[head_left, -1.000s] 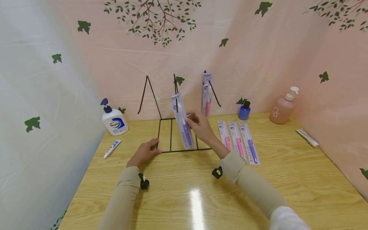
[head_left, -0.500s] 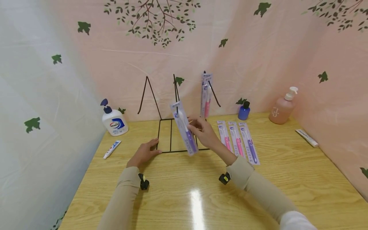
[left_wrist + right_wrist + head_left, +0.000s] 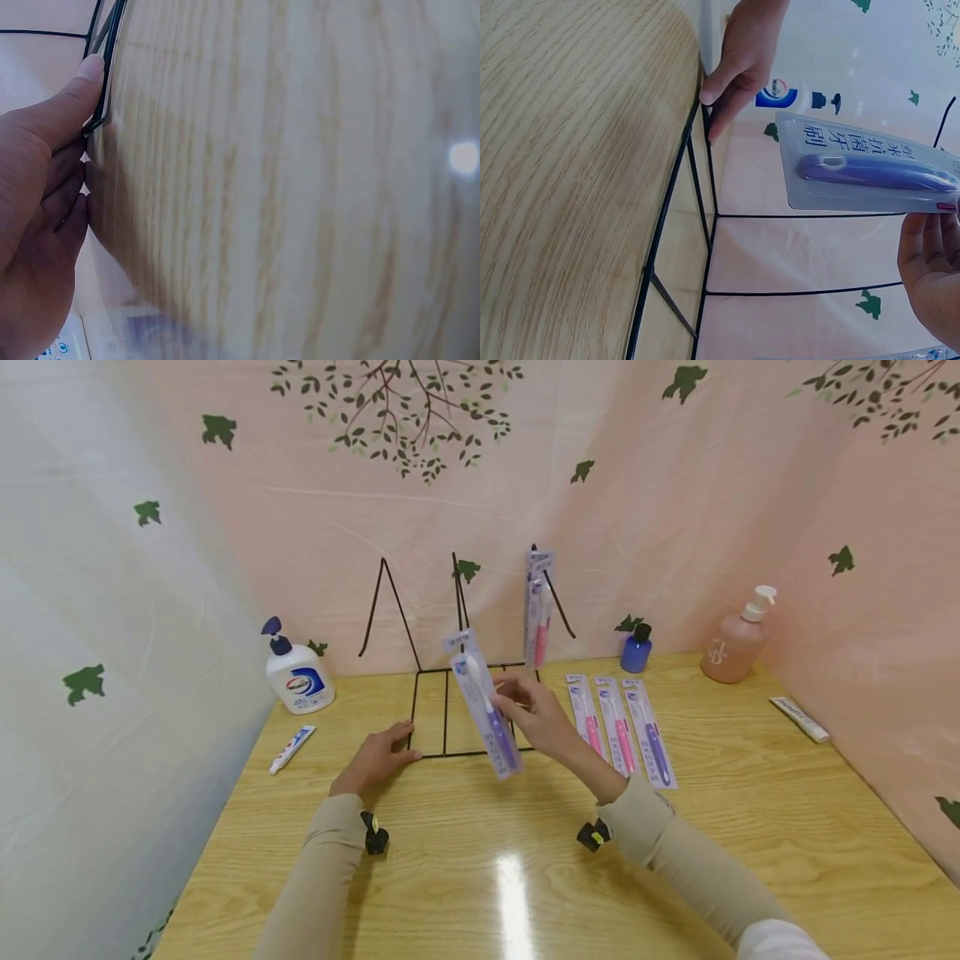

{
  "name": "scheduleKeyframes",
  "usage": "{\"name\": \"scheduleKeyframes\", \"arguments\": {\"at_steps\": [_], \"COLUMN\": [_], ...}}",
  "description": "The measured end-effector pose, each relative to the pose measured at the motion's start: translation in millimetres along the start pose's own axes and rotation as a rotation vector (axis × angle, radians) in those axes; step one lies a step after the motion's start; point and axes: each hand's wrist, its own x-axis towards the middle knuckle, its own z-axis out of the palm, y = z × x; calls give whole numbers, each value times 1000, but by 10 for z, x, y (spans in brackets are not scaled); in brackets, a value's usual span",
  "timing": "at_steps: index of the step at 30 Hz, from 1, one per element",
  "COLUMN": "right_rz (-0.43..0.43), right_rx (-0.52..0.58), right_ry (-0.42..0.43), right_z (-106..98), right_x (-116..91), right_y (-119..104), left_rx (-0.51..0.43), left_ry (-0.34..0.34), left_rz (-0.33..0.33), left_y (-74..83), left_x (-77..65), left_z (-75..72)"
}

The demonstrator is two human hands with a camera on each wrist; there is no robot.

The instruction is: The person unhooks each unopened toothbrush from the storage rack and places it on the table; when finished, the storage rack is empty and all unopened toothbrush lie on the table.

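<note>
My right hand [image 3: 538, 710] pinches the right edge of a packaged purple toothbrush [image 3: 487, 714], which is tilted in front of the middle hook of a black wire rack [image 3: 446, 714]. The hook's tip is by the pack's top; I cannot tell whether it passes through the hole. In the right wrist view, the pack's printed lower end [image 3: 855, 165] shows its purple handle. My left hand [image 3: 375, 758] holds the rack's front left corner, thumb [image 3: 90, 69] along the wire and fingers on its other side. Packaged toothbrushes [image 3: 541, 618] hang on the right hook, a pink-handled one in front.
Three packaged toothbrushes lie right of the rack, the nearest a purple one [image 3: 651, 735]. A white pump bottle [image 3: 300, 681] and toothpaste tube [image 3: 292, 749] are at left. A blue bottle [image 3: 636, 650], pink pump bottle [image 3: 738, 643] and another tube [image 3: 800, 720] are at right.
My right hand has drawn the toothbrush pack down, a little right and toward me, along the middle hook to its tip. My left hand has stayed at the rack's corner.
</note>
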Motion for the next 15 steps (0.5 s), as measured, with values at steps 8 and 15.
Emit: {"name": "scheduleKeyframes", "arguments": {"at_steps": [8,15], "right_rz": [-39,-54], "right_rx": [11,21], "right_ry": [2,24], "right_z": [3,-13], "right_x": [-57,-116], "right_y": [-45,46], "left_rx": [9,12], "left_ry": [8,18], "left_rz": [14,20], "left_y": [39,22], "left_x": [-25,-22], "left_z": [-10,-4]}}
